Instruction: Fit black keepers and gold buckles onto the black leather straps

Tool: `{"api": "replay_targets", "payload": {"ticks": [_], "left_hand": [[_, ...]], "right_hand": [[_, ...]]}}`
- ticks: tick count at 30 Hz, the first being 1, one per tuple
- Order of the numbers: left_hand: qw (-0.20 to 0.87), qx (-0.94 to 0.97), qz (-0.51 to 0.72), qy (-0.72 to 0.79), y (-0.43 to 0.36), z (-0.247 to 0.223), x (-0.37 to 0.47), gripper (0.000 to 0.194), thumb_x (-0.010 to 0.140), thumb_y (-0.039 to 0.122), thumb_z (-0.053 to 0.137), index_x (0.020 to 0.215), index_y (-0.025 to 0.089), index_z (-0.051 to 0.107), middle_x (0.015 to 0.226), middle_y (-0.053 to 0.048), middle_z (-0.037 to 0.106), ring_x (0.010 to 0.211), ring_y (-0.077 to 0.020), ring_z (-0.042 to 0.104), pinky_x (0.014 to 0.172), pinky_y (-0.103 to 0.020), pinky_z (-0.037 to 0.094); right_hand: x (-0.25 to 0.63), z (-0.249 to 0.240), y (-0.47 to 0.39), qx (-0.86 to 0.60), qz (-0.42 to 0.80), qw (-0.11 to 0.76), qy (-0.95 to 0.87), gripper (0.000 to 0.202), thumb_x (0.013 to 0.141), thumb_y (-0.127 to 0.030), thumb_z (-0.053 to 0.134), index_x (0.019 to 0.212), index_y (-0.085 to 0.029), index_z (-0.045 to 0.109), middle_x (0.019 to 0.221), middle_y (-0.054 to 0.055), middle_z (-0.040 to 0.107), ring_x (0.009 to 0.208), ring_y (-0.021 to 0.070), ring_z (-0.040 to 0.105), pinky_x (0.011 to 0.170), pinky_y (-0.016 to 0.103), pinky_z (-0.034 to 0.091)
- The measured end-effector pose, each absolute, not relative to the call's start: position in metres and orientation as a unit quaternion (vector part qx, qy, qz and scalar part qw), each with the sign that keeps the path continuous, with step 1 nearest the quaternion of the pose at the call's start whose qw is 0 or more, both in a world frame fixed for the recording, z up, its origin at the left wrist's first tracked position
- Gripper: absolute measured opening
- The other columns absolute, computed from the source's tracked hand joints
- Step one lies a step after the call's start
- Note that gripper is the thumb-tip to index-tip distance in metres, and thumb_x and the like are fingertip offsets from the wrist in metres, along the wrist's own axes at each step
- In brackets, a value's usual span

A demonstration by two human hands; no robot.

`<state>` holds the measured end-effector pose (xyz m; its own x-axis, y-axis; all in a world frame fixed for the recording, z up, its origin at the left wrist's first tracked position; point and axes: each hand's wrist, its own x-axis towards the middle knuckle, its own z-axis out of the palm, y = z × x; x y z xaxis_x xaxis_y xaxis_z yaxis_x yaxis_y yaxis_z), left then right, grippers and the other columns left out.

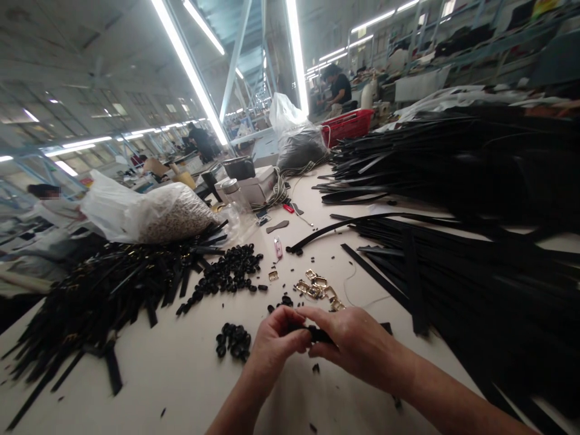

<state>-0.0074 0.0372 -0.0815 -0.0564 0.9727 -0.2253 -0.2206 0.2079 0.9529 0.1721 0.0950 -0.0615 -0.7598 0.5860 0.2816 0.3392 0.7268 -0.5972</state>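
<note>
My left hand (281,338) and my right hand (351,341) meet over the near middle of the table. Both are closed on a black strap (319,334), which shows between the fingers; its end by the left fingers is hidden. Just beyond the hands lie several gold buckles (312,287). Left of my left hand sits a small heap of black loops (233,341), with a larger spread of black loops (231,269) farther back. A pair of pink thread snips (278,248) lies beyond the buckles.
Long black straps (408,266) are piled along the right side. Finished-looking straps with gold fittings (113,290) cover the left. A plastic bag of small pieces (176,211), a clear jar (233,193), a grey-filled bag (299,145) and a red basket (347,125) stand behind. Other people sit farther off.
</note>
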Motion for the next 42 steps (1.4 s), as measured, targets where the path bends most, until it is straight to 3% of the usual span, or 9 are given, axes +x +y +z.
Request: {"api": "replay_targets", "payload": {"ticks": [4, 7, 11, 19, 32, 36, 42], "left_hand": [[0.571, 0.370, 0.529, 0.506, 0.038, -0.084, -0.007, 0.030, 0.066, 0.029, 0.084, 0.077, 0.015, 0.059, 0.063, 0.001, 0.061, 0.054, -0.0106, 0.054, 0.053, -0.020, 0.043], [0.558, 0.372, 0.544, 0.505, 0.038, -0.085, -0.007, 0.030, 0.071, 0.032, 0.081, 0.086, 0.016, 0.059, 0.068, 0.000, 0.062, 0.057, -0.0107, 0.055, 0.056, -0.021, 0.044], [0.548, 0.376, 0.555, 0.500, 0.037, -0.083, -0.006, 0.035, 0.072, 0.035, 0.081, 0.092, 0.016, 0.058, 0.074, -0.001, 0.064, 0.061, -0.0130, 0.059, 0.059, -0.023, 0.047], [0.548, 0.383, 0.562, 0.487, 0.036, -0.085, -0.001, 0.030, 0.075, 0.029, 0.079, 0.094, 0.017, 0.058, 0.076, -0.001, 0.064, 0.065, -0.0137, 0.062, 0.062, -0.023, 0.047], [0.515, 0.398, 0.559, 0.514, 0.041, -0.083, -0.010, 0.036, 0.074, 0.036, 0.078, 0.098, 0.017, 0.060, 0.079, -0.004, 0.067, 0.067, -0.0160, 0.064, 0.061, -0.024, 0.049], [0.446, 0.455, 0.488, 0.597, 0.053, -0.063, -0.046, 0.033, 0.076, 0.040, 0.074, 0.094, 0.016, 0.062, 0.085, -0.007, 0.067, 0.074, -0.0194, 0.066, 0.060, -0.025, 0.049], [0.254, 0.608, 0.307, 0.687, 0.102, -0.053, -0.095, 0.033, 0.076, 0.041, 0.063, 0.099, 0.017, 0.067, 0.085, -0.007, 0.068, 0.073, -0.0214, 0.063, 0.063, -0.030, 0.050]], "right_hand": [[0.173, -0.063, 0.097, -0.243, 0.265, 0.257, -0.897, 0.057, 0.082, -0.024, 0.074, 0.133, -0.033, 0.050, 0.100, -0.002, 0.075, 0.085, 0.0190, 0.072, 0.070, 0.024, 0.048], [0.173, -0.065, 0.098, -0.247, 0.240, 0.273, -0.898, 0.036, 0.087, -0.025, 0.067, 0.122, -0.027, 0.057, 0.098, 0.001, 0.074, 0.085, 0.0190, 0.070, 0.071, 0.025, 0.047], [0.173, -0.065, 0.098, -0.271, 0.214, 0.249, -0.905, 0.010, 0.088, -0.022, 0.058, 0.097, -0.020, 0.061, 0.084, 0.002, 0.069, 0.071, 0.0178, 0.064, 0.063, 0.027, 0.041], [0.174, -0.061, 0.094, -0.286, 0.229, 0.200, -0.909, 0.013, 0.081, -0.015, 0.049, 0.091, -0.019, 0.055, 0.084, 0.003, 0.063, 0.070, 0.0178, 0.057, 0.063, 0.028, 0.034], [0.179, -0.055, 0.104, -0.317, 0.239, 0.212, -0.893, 0.011, 0.088, -0.024, 0.049, 0.083, -0.019, 0.057, 0.074, 0.002, 0.064, 0.063, 0.0163, 0.057, 0.057, 0.028, 0.029], [0.182, -0.058, 0.113, -0.366, 0.236, 0.230, -0.870, 0.016, 0.092, -0.026, 0.044, 0.093, -0.018, 0.059, 0.084, 0.006, 0.067, 0.073, 0.0193, 0.062, 0.063, 0.028, 0.034], [0.184, -0.054, 0.120, -0.416, 0.263, 0.251, -0.833, 0.018, 0.092, -0.031, 0.047, 0.087, -0.019, 0.059, 0.078, 0.004, 0.066, 0.069, 0.0187, 0.060, 0.062, 0.028, 0.034]]}}
